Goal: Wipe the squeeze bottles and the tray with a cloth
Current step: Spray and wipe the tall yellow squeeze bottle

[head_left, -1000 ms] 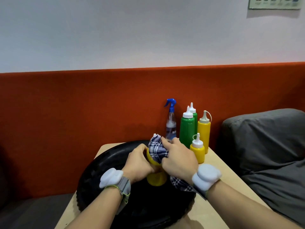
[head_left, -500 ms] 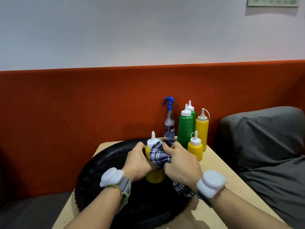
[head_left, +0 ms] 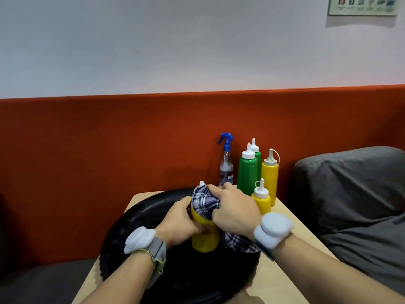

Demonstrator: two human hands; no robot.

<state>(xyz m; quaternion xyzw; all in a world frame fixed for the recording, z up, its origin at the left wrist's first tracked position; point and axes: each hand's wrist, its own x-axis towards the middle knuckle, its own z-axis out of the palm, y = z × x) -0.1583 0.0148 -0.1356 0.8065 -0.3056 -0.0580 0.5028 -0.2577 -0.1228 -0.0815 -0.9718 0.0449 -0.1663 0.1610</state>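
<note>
A yellow squeeze bottle [head_left: 205, 240] stands on the round black tray [head_left: 135, 229]. My left hand [head_left: 179, 222] grips its body from the left. My right hand [head_left: 234, 210] presses a blue-and-white checked cloth [head_left: 205, 201] around the bottle's upper part; only the white nozzle tip shows above the cloth. A tail of the cloth hangs below my right wrist. Behind the tray stand two green squeeze bottles [head_left: 247, 172], a tall yellow squeeze bottle [head_left: 270, 172] and a small yellow one [head_left: 262, 199].
A clear spray bottle [head_left: 226, 165] with a blue trigger stands at the table's back edge. The small wooden table [head_left: 285, 218] abuts an orange padded wall. A grey cushion [head_left: 350, 194] lies to the right.
The cloth in my right hand has slid back up over the bottle's cap, covering most of the white nozzle. My left hand keeps its grip on the bottle.
</note>
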